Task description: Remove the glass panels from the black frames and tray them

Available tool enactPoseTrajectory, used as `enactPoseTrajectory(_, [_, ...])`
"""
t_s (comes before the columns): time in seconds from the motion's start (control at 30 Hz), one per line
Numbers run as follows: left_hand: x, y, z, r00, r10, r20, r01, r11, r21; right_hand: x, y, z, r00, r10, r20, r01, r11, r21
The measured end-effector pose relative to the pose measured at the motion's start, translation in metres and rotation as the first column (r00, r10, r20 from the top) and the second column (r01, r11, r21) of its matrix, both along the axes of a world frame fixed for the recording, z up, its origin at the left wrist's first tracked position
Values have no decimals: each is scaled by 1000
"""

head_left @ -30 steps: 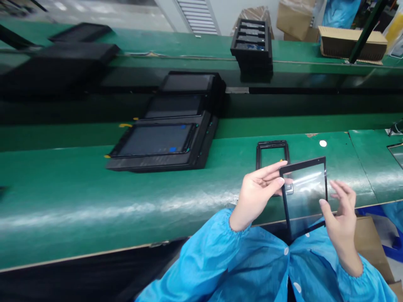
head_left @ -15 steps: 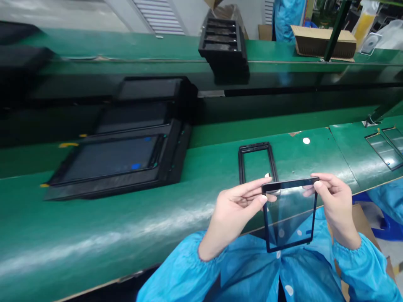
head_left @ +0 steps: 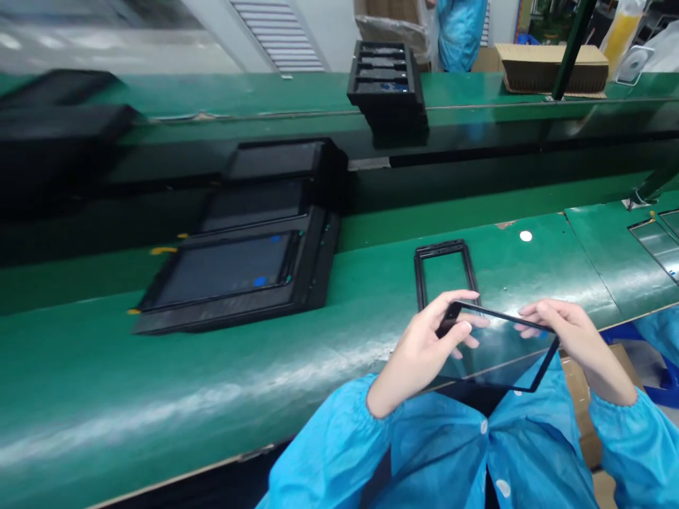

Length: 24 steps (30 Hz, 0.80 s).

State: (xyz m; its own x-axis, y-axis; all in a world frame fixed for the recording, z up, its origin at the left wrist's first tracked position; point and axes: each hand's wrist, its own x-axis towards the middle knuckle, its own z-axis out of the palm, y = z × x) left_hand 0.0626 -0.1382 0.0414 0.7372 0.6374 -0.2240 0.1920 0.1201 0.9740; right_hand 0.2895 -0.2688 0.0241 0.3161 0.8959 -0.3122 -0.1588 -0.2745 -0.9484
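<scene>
Holding a black-edged glass panel [head_left: 498, 351] between left hand [head_left: 419, 353] and right hand [head_left: 578, 339], fingers [head_left: 541, 309] pinching its edges just above the black frame [head_left: 421, 279] on the worktop [head_left: 159, 375]; a slipping grip is risking cracks.

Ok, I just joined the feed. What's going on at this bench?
A person in a blue smock holds a clear black-edged glass panel low over a green workbench, with their left hand and right hand at its edges. A black rectangular frame lies just beyond, with large black trays to the left.
</scene>
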Motion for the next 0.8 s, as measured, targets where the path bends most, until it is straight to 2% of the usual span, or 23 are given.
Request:
enactPoseTrajectory(0.07, [-5,1,-4,990,132,53,-127,987,-97,11,-10,-3,997,-72,11,72,997,-23])
enactPoseTrajectory(0.13, [-7,-1,-6,974,213,80,-202,971,-129,12,-17,-6,985,-173,1,173,985,-10])
enactPoseTrajectory(0.23, [-6,-4,-5,960,266,85,-253,958,-137,3,-20,-9,949,-316,-1,316,948,35])
enactPoseTrajectory(0.33, [-4,-7,-4,952,297,72,-285,948,-142,-8,-19,-8,920,-390,43,387,920,62])
enactPoseTrajectory(0.5, [-5,-11,-3,949,307,73,-294,943,-155,-13,-20,3,910,-386,148,374,922,103])
enactPoseTrajectory(0.8, [-6,-13,-5,945,318,80,-305,941,-146,-11,-24,5,923,-355,147,341,934,110])
